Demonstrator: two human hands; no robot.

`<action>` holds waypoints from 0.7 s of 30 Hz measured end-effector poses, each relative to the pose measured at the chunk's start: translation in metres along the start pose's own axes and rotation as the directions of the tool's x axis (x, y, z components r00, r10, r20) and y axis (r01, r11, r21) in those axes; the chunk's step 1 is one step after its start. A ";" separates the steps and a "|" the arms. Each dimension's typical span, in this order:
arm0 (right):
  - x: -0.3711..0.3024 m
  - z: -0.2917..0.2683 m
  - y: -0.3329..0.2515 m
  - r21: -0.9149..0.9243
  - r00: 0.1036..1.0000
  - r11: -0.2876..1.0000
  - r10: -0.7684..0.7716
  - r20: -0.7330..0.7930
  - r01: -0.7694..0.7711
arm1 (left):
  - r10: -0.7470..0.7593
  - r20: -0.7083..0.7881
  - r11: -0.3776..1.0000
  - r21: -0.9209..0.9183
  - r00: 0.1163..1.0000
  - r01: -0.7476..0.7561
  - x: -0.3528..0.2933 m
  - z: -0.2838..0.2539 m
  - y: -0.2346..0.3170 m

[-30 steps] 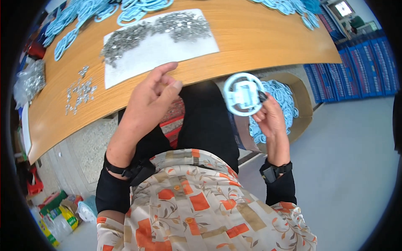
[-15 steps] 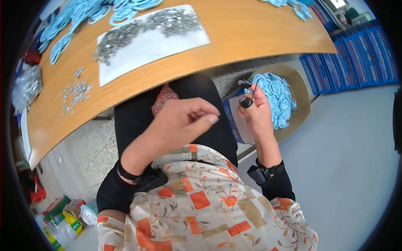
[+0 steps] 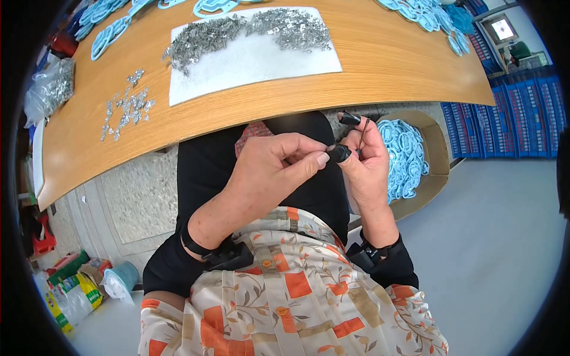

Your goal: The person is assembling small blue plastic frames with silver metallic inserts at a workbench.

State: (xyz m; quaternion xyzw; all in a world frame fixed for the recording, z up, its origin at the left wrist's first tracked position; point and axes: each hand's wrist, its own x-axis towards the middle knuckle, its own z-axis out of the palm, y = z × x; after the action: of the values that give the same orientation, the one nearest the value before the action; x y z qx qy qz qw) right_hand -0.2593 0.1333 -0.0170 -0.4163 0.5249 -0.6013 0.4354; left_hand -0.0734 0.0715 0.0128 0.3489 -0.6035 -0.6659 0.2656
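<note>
My left hand reaches across above my lap, thumb and forefinger pinched together. Its fingertips meet the black cover on my right thumb; whatever lies between them is too small to make out. A second black cover wraps the tip of my right forefinger. Curled fingers of my right hand hold a thin dark rod-like tool, roughly upright beside the palm. Behind that hand, light-blue looped pieces fill a cardboard box.
On the wooden table, small silvery metal pieces are heaped on a white sheet. More loose pieces lie to its left, near a clear bag. Blue loops sit at the back. Blue racks stand right.
My left hand has moved right, and its fingertips now touch the cover on my right thumb. The view has shifted, so the table and box appear displaced. The right hand keeps the thin tool.
</note>
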 end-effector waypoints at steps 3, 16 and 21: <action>0.000 -0.003 0.006 -0.042 1.000 0.999 0.017 0.016 -0.016 | 0.017 0.003 1.000 -0.013 1.000 -0.017 0.003 -0.002 -0.006; -0.005 -0.010 -0.002 0.194 0.698 0.752 0.440 0.565 -0.630 | 0.387 -0.211 0.826 0.512 0.898 -0.236 -0.002 -0.037 -0.008; 0.006 -0.013 0.009 0.304 0.705 0.701 0.391 0.592 -0.645 | 0.295 -0.239 0.856 0.497 0.925 -0.144 -0.057 -0.074 -0.022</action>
State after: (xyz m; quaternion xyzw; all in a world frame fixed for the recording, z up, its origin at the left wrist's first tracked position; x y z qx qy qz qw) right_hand -0.2727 0.1305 -0.0266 -0.2566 0.3259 -0.4358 0.7988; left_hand 0.0210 0.0725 -0.0030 0.4297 -0.7343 -0.4020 0.3385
